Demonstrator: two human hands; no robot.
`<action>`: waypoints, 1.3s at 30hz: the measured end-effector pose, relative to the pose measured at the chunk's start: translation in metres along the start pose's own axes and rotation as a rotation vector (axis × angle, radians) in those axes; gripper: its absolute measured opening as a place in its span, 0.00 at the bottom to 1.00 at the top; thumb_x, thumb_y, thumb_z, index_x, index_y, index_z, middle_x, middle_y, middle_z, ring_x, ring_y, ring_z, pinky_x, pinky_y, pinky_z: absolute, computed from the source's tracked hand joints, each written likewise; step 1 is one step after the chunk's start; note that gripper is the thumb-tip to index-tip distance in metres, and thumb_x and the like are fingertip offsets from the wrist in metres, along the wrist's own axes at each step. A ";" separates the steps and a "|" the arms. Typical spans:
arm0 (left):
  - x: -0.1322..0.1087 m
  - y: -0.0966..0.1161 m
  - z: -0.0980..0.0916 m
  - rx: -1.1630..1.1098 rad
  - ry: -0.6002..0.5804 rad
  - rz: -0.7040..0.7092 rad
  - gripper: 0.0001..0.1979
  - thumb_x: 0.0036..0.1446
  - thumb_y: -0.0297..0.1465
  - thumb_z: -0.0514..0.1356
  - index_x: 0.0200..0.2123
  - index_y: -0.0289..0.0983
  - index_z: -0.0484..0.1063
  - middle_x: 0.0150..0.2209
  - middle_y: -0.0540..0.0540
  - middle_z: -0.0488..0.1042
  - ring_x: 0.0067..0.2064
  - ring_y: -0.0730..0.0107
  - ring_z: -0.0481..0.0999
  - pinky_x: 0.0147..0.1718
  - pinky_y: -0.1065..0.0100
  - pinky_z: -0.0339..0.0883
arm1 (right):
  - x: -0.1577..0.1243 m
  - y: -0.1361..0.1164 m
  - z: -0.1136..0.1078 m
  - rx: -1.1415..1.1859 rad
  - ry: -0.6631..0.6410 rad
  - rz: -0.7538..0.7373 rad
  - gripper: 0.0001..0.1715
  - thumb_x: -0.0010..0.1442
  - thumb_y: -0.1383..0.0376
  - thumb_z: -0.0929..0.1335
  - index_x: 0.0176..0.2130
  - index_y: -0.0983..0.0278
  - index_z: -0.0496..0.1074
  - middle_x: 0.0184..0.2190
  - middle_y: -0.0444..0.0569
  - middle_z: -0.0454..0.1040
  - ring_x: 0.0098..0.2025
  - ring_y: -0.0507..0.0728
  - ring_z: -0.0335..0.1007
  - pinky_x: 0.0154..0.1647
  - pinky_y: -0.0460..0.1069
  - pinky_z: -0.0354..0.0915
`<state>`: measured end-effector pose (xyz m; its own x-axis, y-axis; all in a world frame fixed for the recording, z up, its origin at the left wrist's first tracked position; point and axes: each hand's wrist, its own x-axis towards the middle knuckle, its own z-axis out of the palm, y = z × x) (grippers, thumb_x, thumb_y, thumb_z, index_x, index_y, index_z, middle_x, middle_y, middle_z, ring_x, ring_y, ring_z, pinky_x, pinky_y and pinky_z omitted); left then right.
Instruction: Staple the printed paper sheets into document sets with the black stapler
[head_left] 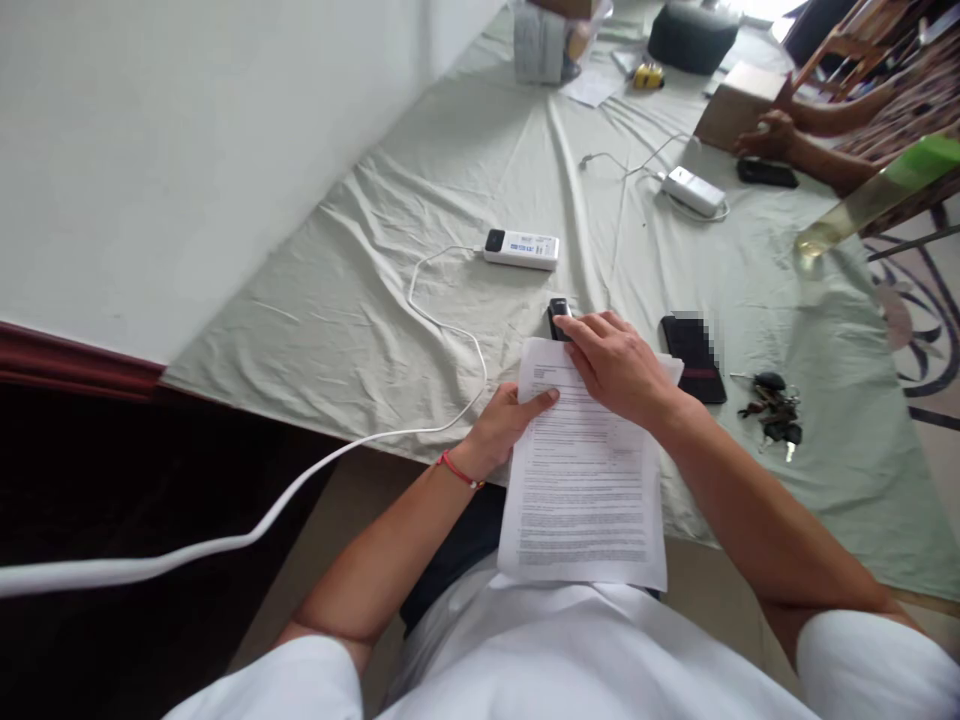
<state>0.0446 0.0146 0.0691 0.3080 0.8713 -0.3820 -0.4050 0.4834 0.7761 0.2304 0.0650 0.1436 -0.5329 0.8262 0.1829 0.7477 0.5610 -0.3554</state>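
A stack of printed paper sheets [581,490] hangs over the near edge of the table toward my lap. My left hand [499,425] grips the left edge of the sheets, thumb on top, a red band at the wrist. My right hand [619,365] lies on the top of the sheets, fingers together and stretched toward a small black device [558,316] just beyond the paper; the fingertips touch or nearly touch it.
The table wears a pale green cloth [465,190]. On it lie a white power bank [521,248] with a white cable [442,320], a black phone [694,358], keys [772,408], another white charger [694,190]. Another person's hands [772,135] rest at the far right beside a second phone [766,173].
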 end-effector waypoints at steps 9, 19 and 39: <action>0.010 -0.007 0.008 0.048 0.018 0.023 0.21 0.45 0.42 0.81 0.36 0.35 0.84 0.33 0.46 0.84 0.34 0.62 0.82 0.39 0.60 0.73 | 0.006 0.001 0.017 -0.032 -0.092 -0.095 0.25 0.78 0.61 0.56 0.56 0.66 0.77 0.48 0.61 0.82 0.50 0.66 0.74 0.58 0.62 0.66; 0.012 -0.007 0.017 0.148 0.029 0.044 0.22 0.45 0.46 0.81 0.34 0.35 0.83 0.32 0.46 0.83 0.33 0.64 0.79 0.36 0.62 0.71 | 0.012 0.006 0.016 0.037 -0.110 0.000 0.28 0.80 0.54 0.56 0.55 0.65 0.78 0.49 0.58 0.83 0.50 0.66 0.77 0.54 0.59 0.67; 0.019 -0.005 0.004 0.060 0.016 0.051 0.26 0.46 0.48 0.80 0.36 0.33 0.83 0.34 0.44 0.83 0.33 0.67 0.78 0.35 0.66 0.70 | 0.001 0.023 0.023 -0.087 0.005 0.010 0.29 0.80 0.54 0.54 0.44 0.64 0.77 0.38 0.54 0.83 0.43 0.63 0.73 0.41 0.55 0.62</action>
<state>0.0564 0.0287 0.0598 0.2741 0.8963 -0.3487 -0.3677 0.4327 0.8231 0.2384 0.0773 0.1148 -0.5234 0.8318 0.1847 0.7846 0.5550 -0.2763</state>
